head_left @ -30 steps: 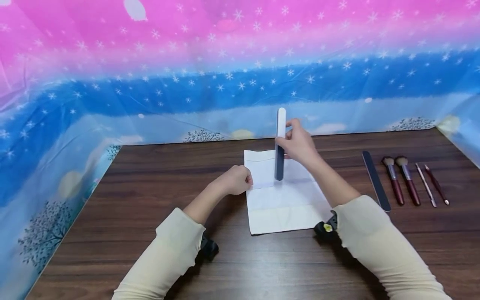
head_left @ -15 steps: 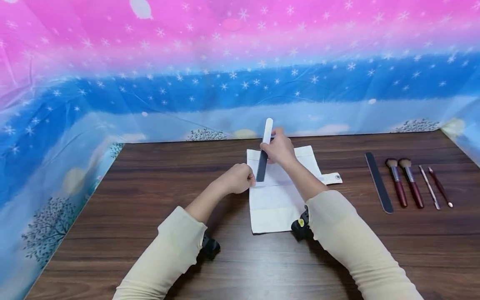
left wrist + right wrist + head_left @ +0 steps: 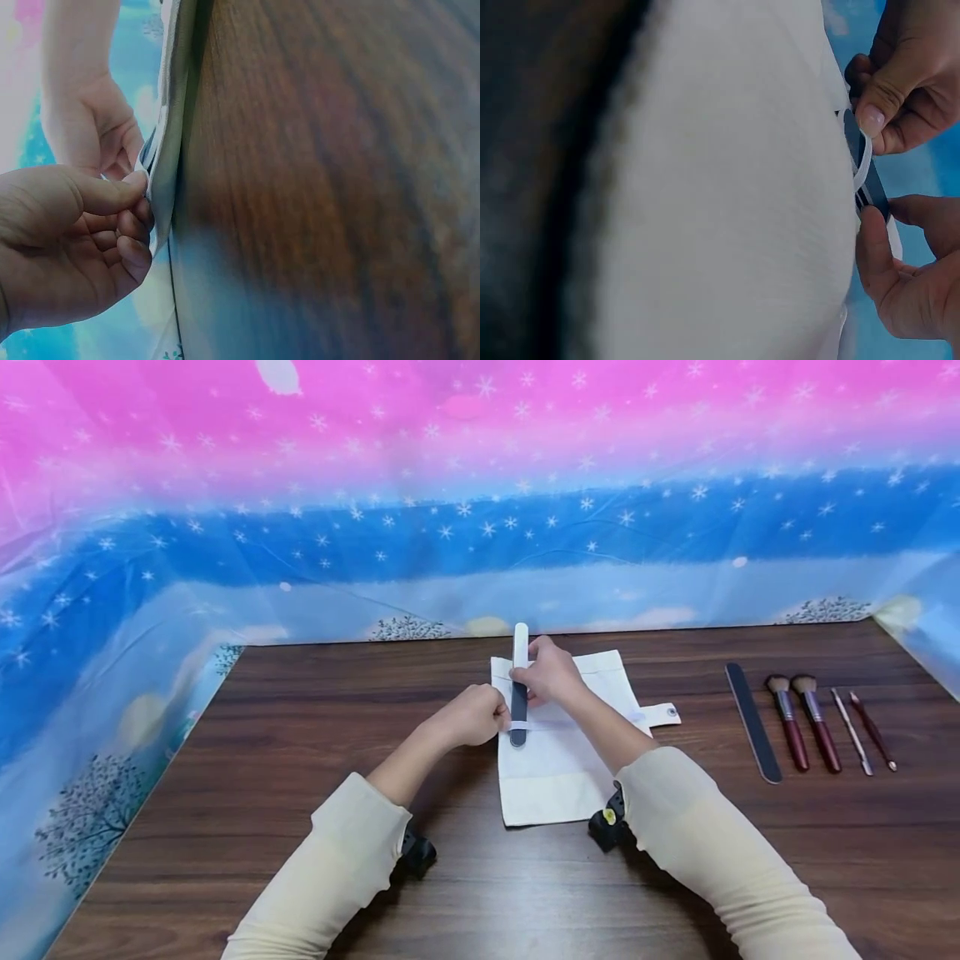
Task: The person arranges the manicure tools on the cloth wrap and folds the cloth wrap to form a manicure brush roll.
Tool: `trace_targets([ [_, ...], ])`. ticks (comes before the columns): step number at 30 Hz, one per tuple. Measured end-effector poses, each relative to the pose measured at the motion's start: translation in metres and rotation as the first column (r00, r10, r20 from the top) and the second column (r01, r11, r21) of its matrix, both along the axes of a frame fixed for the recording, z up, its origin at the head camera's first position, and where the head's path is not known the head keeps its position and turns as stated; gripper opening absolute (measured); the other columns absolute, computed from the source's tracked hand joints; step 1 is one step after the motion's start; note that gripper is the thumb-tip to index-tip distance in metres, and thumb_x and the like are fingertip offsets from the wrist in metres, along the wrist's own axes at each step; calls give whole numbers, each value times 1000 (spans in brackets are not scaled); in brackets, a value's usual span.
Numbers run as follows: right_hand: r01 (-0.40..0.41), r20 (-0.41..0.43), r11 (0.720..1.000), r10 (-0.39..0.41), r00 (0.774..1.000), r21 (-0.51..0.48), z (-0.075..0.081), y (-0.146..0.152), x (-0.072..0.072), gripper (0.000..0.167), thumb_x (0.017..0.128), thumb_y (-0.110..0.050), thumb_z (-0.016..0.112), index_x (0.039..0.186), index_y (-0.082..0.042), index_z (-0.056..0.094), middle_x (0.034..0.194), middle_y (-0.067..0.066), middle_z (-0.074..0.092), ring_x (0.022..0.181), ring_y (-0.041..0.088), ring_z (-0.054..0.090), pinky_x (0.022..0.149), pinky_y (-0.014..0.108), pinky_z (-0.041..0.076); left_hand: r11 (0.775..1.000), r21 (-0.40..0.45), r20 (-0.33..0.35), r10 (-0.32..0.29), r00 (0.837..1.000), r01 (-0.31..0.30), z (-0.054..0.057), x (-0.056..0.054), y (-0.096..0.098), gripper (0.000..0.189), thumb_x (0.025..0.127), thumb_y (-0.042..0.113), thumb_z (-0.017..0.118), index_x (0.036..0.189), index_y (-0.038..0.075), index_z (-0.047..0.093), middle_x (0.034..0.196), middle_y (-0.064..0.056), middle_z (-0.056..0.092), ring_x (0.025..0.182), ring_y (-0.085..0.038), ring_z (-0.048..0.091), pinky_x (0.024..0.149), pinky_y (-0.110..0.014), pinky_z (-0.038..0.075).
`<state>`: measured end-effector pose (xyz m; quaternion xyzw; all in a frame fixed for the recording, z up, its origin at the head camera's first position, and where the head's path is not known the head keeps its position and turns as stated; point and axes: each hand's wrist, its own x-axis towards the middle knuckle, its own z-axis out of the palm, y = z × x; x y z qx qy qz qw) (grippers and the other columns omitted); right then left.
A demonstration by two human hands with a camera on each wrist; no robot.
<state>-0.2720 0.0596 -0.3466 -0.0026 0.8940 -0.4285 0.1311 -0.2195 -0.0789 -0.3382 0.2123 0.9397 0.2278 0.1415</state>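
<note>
A white cloth roll-up pouch (image 3: 555,781) lies unrolled on the table. My right hand (image 3: 555,675) pinches a nail file (image 3: 519,700), pale at its upper end and dark grey below. The file's lower end passes under a narrow white elastic band (image 3: 519,725) and sticks out on the near side. My left hand (image 3: 472,716) is at the pouch's left edge, fingers curled. Up close in the right wrist view, its thumb and finger pinch the band (image 3: 865,161), lifted in a loop over the file (image 3: 880,196). The left wrist view shows the same pinch beside the pouch's edge (image 3: 171,135).
To the right lie a second dark nail file (image 3: 753,723), two makeup brushes (image 3: 787,722) with dark red handles, a thin metal tool (image 3: 852,731) and a slim dark red tool (image 3: 873,731). A snap strap (image 3: 663,715) extends from the pouch's right side.
My right hand has brought the nail file left and down, and its lower end has gone under the band. The left hand has stayed at the pouch's left edge.
</note>
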Motion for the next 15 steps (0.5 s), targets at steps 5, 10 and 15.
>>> trace_targets([
  [5,-46,37,998,44,998,49,3,-4,10,49,88,-20,62,126,-4,36,96,15,56,63,19,61,52,27,51,1000,0,-13,-7,1000,7,2,2,-2,23,86,-7,49,75,2,67,74,-3,62,57,-12,45,52,-20,35],
  [10,-68,65,997,67,996,20,1,-1,14,50,87,-20,63,126,-5,36,93,15,55,60,17,58,53,27,51,999,-16,-41,-33,999,32,1,1,-2,23,86,-7,49,73,3,66,71,-2,60,58,-13,45,53,-20,36],
  [15,-45,121,991,61,991,-128,-5,7,12,48,92,-25,56,131,-7,34,87,14,55,56,16,56,52,27,51,999,-3,-59,-43,997,43,0,2,0,23,86,-7,50,71,4,64,66,-1,57,57,-13,45,53,-20,35],
])
